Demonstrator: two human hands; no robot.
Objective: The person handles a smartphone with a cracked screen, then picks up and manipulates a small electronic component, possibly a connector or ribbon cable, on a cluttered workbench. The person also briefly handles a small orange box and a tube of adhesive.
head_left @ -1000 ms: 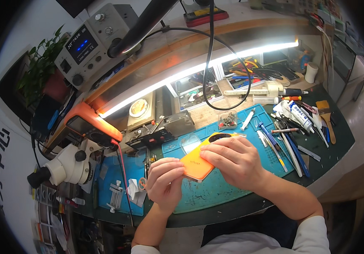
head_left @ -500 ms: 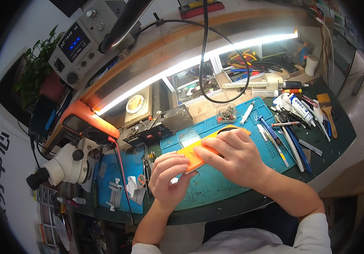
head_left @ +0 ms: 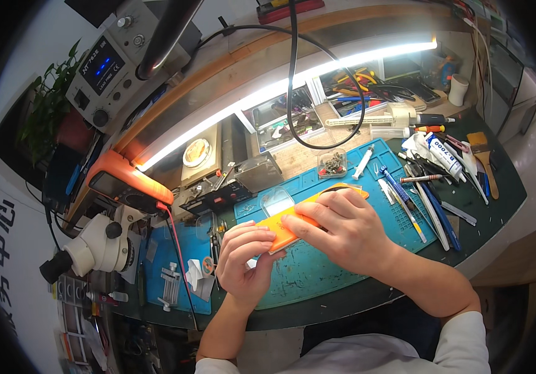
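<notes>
Between both hands, above the blue work mat, is an orange smartphone, tilted with its orange back upward and a dark camera area at its far right end. My left hand grips the near left end, fingers over the top and thumb beneath. Across the back lies my right hand, closed round the right part with its thumb and fingers pressing on the orange surface. The phone's underside and most of its right part are hidden.
Beyond the phone stand a small clear box of screws and a syringe. Pens, tweezers, a glue tube and a brush crowd the right. Leftward are an orange multimeter, a white microscope and a metal clamp.
The view has shifted slightly. Both hands keep hold of the orange phone, whose back has tipped a little; my right fingers remain pressed on it.
</notes>
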